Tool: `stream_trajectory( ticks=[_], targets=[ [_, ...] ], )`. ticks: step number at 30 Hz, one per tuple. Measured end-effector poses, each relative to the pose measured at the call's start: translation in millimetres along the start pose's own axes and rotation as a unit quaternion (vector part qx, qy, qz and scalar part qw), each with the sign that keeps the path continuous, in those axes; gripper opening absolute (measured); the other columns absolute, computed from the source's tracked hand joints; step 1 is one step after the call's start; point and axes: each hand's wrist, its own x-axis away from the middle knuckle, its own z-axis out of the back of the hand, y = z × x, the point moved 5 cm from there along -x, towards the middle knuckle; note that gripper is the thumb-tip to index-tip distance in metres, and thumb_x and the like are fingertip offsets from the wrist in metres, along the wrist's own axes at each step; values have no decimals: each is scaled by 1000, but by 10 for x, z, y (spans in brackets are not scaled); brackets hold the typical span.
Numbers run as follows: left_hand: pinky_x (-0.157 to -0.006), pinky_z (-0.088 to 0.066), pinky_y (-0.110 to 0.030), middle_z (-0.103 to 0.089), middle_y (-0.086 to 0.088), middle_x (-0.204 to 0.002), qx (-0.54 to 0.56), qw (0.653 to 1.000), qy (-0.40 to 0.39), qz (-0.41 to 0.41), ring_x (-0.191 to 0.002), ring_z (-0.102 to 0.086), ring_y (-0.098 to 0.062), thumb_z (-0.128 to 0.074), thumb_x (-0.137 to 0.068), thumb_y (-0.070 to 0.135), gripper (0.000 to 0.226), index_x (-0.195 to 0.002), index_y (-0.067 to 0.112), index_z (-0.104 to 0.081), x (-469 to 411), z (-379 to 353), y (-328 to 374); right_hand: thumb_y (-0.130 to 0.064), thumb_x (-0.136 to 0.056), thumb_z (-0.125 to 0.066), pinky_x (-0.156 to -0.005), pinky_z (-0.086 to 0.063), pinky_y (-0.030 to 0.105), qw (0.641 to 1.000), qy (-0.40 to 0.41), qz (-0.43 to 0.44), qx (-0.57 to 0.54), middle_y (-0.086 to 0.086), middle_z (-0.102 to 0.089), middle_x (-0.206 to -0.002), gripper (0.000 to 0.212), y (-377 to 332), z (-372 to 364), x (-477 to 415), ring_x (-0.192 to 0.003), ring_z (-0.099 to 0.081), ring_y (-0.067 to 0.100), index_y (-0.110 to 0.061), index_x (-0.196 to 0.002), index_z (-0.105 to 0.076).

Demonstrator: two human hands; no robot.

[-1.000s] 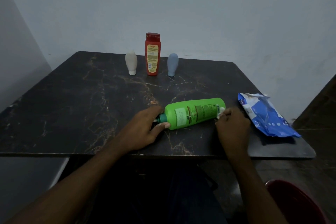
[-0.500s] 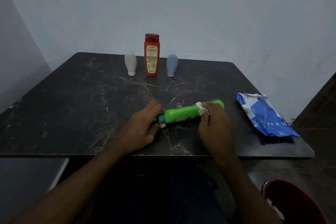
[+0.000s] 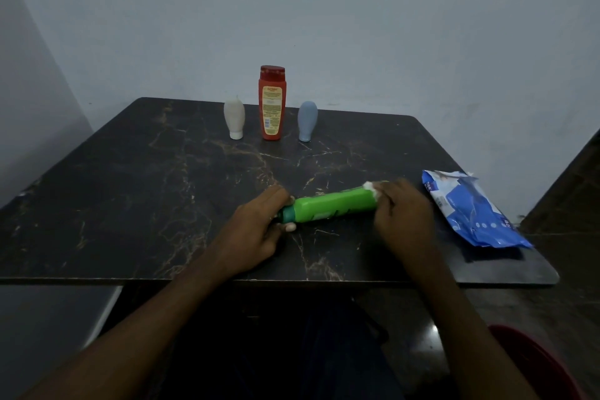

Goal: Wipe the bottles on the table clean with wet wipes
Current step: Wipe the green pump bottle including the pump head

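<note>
Both hands are working near the front edge. The left hand [image 3: 256, 230] is curling its fingers and thumb round the dark cap end of the bottle, seemingly pinning it so it is not rolling. The right hand [image 3: 402, 221] is bunching its fingers over the opposite end.

Carrying everything is the dark, marble-veined bench [image 3: 130, 188]. On its right side the blue plastic pack of wet wipes [image 3: 470, 214] is lying flat with its torn end open, just beside the right hand, probably for easy reach.

The bright green plastic bottle [image 3: 331, 206] is lying on its side between the hands, which is exposing its long flank to wiping.

At the back, well apart from the hands, the tall red-orange bottle [image 3: 272, 104] is standing upright. The small white squeeze bottle [image 3: 234, 118] and the small grey-blue squeeze bottle [image 3: 307, 120] are flanking it, both resting on their caps, likely awaiting their turn.

Smallest, the crumpled white wet wipe [image 3: 370, 187] is peeking from the right hand's pinch, pressing against the green bottle.
</note>
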Motion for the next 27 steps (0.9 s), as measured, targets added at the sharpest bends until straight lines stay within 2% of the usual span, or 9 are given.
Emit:
stream_trajectory(
  ticks=[3,7,8,10,13,15,18,24,27],
  targets=[
    [-70,-37,-9,-48,25,-101,-6,1000,1,-1,-87,-55,1,-73,-91,19,30,-109,29,-50,4,-12,8,-8,-98,-51,-81,-41,25,998,0,-65,10,11,-65,-109,25,251,71,-112,-89,-53,11,-9,-118,-67],
    [-71,-40,-13,-50,21,-103,-7,1000,7,-1,-87,-56,-2,-72,-91,18,28,-111,25,-53,4,2,-1,-8,-94,-58,-80,-48,32,993,-15,-118,-4,7,-63,-108,22,45,-20,-51,-92,-57,16,-12,-115,-63],
    [-71,-40,-13,-50,21,-103,-7,1000,8,1,-87,-56,-2,-72,-91,18,28,-111,25,-53,7,6,-6,-7,-92,-59,-77,-45,29,994,-10,-105,-10,5,-62,-108,23,-71,-55,-2,-89,-56,15,-12,-114,-63],
    [-72,-41,-13,-51,22,-103,-8,1000,10,5,-87,-56,-2,-73,-91,19,29,-111,26,-53,16,17,-18,-3,-91,-58,-77,-42,25,999,-3,-27,-19,6,-62,-109,26,-337,-123,116,-89,-55,14,-8,-116,-65],
    [-70,-41,-13,-52,20,-101,-4,1000,13,8,-86,-57,-4,-73,-90,17,30,-111,27,-53,17,24,-17,2,-92,-56,-78,-47,27,998,1,49,-31,9,-64,-106,29,-446,-124,177,-88,-59,17,-6,-117,-66],
    [-71,-40,-11,-53,20,-101,-2,1000,13,10,-87,-57,-3,-74,-90,17,31,-111,27,-53,11,21,-8,-1,-92,-56,-76,-52,33,1000,6,12,-18,7,-63,-103,27,-262,-88,99,-85,-60,19,-10,-115,-66],
    [-73,-40,-9,-54,20,-103,6,1000,18,12,-89,-57,0,-75,-90,16,32,-112,25,-54,3,27,7,-5,-94,-55,-80,-53,39,998,19,-64,-6,11,-63,-102,20,116,-17,-46,-88,-61,22,-7,-111,-66],
    [-77,-43,-7,-63,19,-104,55,997,50,33,-94,-62,1,-86,-82,22,39,-113,19,-63,4,77,-8,-8,-96,-51,-77,-40,29,992,56,-103,-38,10,-64,-100,21,406,-21,-143,-90,-59,23,-7,-109,-68],
    [-80,-52,-18,-70,9,-104,128,987,84,54,-94,-68,-9,-92,-73,27,44,-111,16,-71,-25,133,-30,-8,-97,-50,-78,-39,29,989,60,-124,-50,10,-62,-102,21,422,-32,-164,-92,-57,22,-8,-108,-67]
  ],
)
